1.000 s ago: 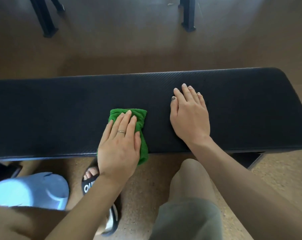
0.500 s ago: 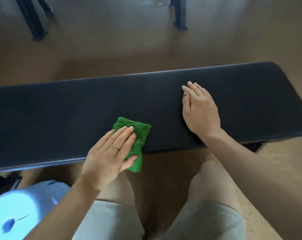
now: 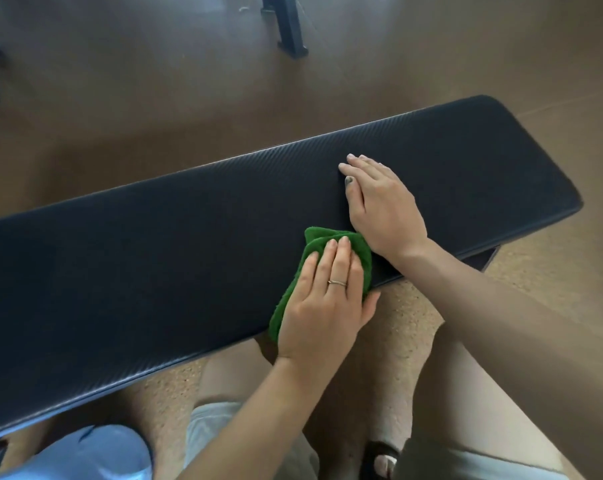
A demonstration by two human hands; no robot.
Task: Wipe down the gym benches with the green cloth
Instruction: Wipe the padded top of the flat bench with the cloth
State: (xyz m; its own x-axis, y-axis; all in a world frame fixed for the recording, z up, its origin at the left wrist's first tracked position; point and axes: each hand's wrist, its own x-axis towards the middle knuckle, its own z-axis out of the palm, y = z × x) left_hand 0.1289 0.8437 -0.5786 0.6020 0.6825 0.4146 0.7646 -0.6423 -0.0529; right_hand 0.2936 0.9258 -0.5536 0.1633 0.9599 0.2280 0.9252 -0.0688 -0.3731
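Observation:
A long black padded gym bench (image 3: pixel 161 258) runs across the view, tilted up to the right. The folded green cloth (image 3: pixel 327 242) lies on its near edge, partly hanging over. My left hand (image 3: pixel 322 299), with a ring on one finger, presses flat on the cloth with its thumb under the bench edge. My right hand (image 3: pixel 379 202) rests flat on the pad just right of the cloth, fingers together, its heel touching the cloth's corner.
Black metal legs of other equipment (image 3: pixel 289 26) stand on the brown floor beyond the bench. A light blue round object (image 3: pixel 85 455) sits at the lower left below the bench. My knees and a sandalled foot (image 3: pixel 379 459) are under the near edge.
My left hand slid the green cloth to the right along the bench's near edge until it met my right hand. The view has tilted and shifted left.

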